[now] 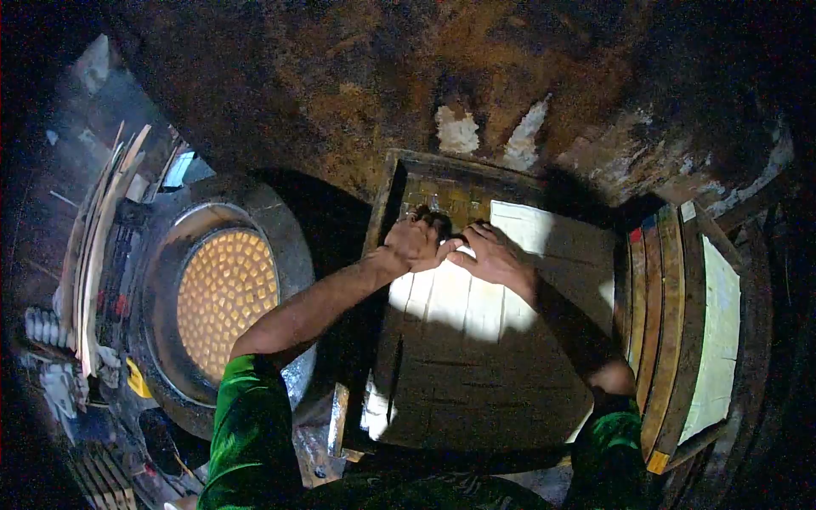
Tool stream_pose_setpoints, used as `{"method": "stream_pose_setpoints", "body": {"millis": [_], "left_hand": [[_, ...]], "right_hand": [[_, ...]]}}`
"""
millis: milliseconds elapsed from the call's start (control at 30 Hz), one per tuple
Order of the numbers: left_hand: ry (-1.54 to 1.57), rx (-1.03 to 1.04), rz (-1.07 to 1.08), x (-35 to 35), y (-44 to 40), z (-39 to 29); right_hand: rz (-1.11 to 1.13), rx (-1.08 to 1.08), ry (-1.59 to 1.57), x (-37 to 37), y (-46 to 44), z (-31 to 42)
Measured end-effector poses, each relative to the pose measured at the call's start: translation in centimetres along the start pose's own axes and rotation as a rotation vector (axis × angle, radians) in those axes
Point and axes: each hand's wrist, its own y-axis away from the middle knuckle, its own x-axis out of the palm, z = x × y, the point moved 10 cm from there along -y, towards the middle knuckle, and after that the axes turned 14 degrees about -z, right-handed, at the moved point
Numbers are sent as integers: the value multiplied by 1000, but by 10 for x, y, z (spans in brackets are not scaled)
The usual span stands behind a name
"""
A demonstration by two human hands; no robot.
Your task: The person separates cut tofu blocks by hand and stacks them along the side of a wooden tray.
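Head view: left hand at upper centre, fingers bent well in, thumb pointing towards the other hand. Right hand just beside it, half-curled, palm down, fingers bent over at the front. The two nearly meet, thumb side to thumb side. Fingertips are dark and partly hidden, so can't tell if either has a piece pinched or is only pressing.

Both are at the upper edge of the pale slab, which fills most of the wooden tray in the centre of the frame. Lines run along and across the slab; they look like cuts. Brown, grid-marked patch shows beyond the hands, upper left of the tray.

Handling, my read: work along the lines, not across them. Keep both thumbs close to the same line and load them evenly, else an edge could crumble or tear off crooked. Slab looks soft, so light fingers. Hard shadow over the lower half; judge lines there by touch.

Further out: left of frame, round pan with many small golden pieces inside, near the left forearm; keep that elbow high off the rim. Right of frame, stacked wooden frames, outermost with a pale sheet. Far left, thin planks leaning together.
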Motion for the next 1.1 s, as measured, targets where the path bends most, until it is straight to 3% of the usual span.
{"method": "stream_pose_setpoints", "body": {"millis": [100,233,333,433,500,633,700,767,833,967,1033,1100], "left_hand": [[25,81,-169,7,-3,1],[54,91,-148,12,0,4],[100,-27,-5,20,-2,13],[169,87,-74,21,-3,5],[119,62,-125,14,3,7],[281,179,-73,23,-1,2],[239,231,-188,12,4,-3],[194,205,-228,2,5,-4],[244,154,30,5,8,-8],[173,185,-41,8,10,-10],[55,259,-95,5,15,-14],[88,331,-185,0,25,-21]], "right_hand": [[21,50,-131,6,2,-5],[10,96,-160,7,5,-8],[209,188,-135,11,7,-10],[207,132,-66,32,9,-27],[-58,76,-262,13,5,-18],[80,194,-481,25,5,-16],[113,217,-550,27,7,-12],[126,231,-505,25,7,-10],[149,256,-417,23,8,-10],[230,292,-518,39,17,-14],[76,147,-515,30,16,-7],[28,20,-32,3,18,14]]}}
